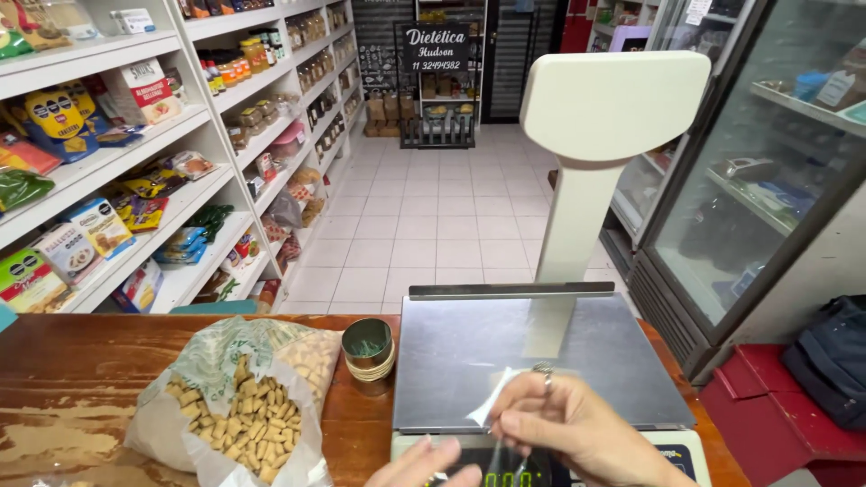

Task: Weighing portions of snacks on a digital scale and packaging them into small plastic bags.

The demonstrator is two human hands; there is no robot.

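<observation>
Right hand (577, 428): fingers pinching a small clear plastic bag (492, 401), over the steel scale platform's (523, 347) front edge.
Left hand (428, 464): mostly out of frame; fingers extended, just left of the bag.
Nearer hand: right.
Nearby: clear sack of tan pellets (244, 406), left on the wooden counter (72, 379).

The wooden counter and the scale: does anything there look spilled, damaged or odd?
Nothing is spilled. The wooden counter has pale, worn patches at the left. The open bag of pieces slumps sideways, its contents inside.

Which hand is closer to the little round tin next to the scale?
Left. The left hand is just below the tin, while the right hand is farther off, over the scale.
</observation>
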